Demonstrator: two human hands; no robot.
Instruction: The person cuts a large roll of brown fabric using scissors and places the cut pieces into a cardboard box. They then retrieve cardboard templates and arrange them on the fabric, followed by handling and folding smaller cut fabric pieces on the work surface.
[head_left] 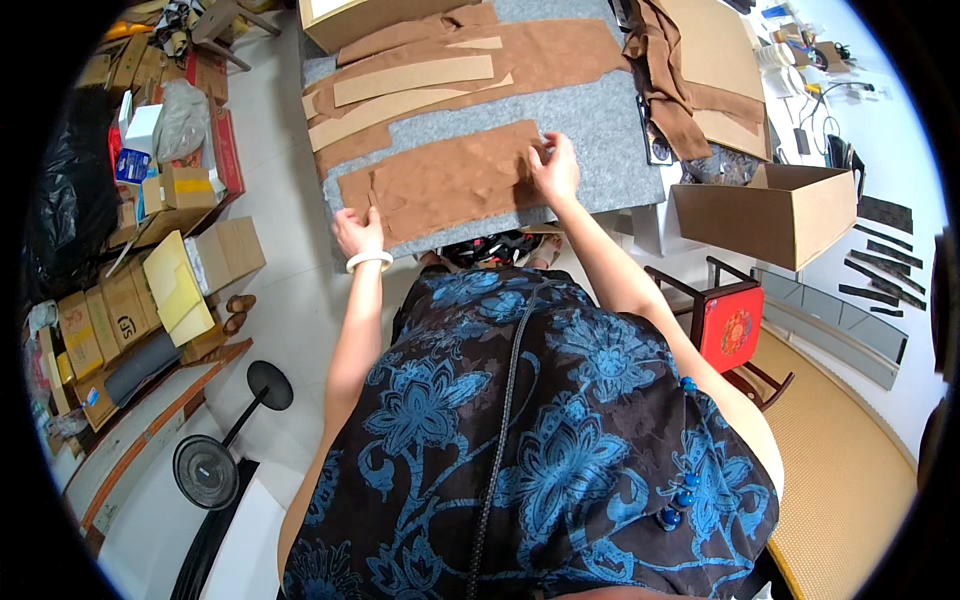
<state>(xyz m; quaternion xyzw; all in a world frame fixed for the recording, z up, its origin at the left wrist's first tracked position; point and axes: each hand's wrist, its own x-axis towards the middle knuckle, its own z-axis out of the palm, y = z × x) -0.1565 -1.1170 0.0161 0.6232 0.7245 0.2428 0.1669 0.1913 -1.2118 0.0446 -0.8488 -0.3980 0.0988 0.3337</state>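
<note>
A piece of brown suede-like cloth (pixel 450 185) lies spread on the grey felt-covered table (pixel 465 113), slightly wrinkled. At its lower left corner my left hand (pixel 358 233), with a pale bangle on the wrist, has thumb and fingers closed on the edge. My right hand (pixel 554 172) pinches the cloth's right edge, where a narrow strip looks darker or folded. Farther back lies a larger brown cloth (pixel 560 55), with pale tan pattern strips (pixel 415 80) resting on it.
An open cardboard box (pixel 765 215) stands right of the table, beside a red-seated chair (pixel 730 325). More brown cloth (pixel 665 85) drapes over cardboard at the back right. Another box (pixel 385 20) sits at the far edge. Cartons (pixel 100 320) crowd the left floor near a black-based stand (pixel 207 470).
</note>
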